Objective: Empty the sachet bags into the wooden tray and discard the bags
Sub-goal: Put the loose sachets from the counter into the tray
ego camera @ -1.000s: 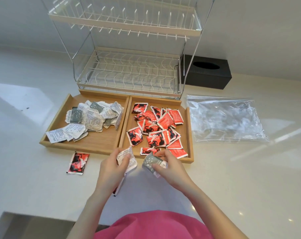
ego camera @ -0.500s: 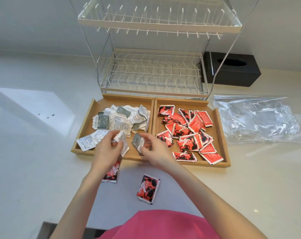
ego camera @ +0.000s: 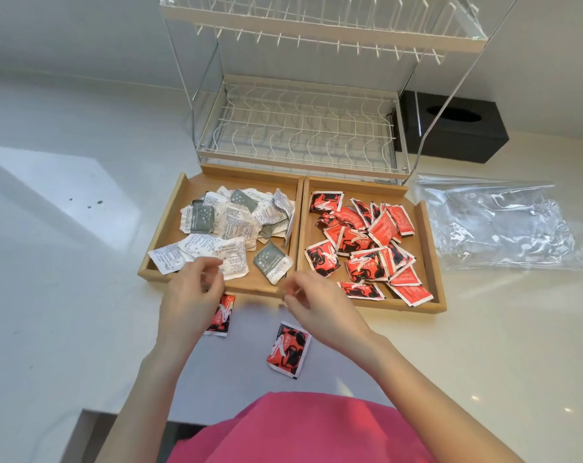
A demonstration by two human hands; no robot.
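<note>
A: Left hand (ego camera: 191,297) and right hand (ego camera: 311,304) noted loosely curled, nothing held; white-grey sachets released since 0.5 s ago.

B: Confirmed in wooden tray (ego camera: 285,294) left compartment. Two red sachets (ego camera: 288,349) left on countertop near front edge; clear plastic bag (ego camera: 497,225) not discarded.

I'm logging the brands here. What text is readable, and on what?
"taikoo": on a grey-and-white sachet in the wooden tray's left compartment.
White sachets' fine print: too small to read.
Red sachets: white logo mark, illegible.
</note>
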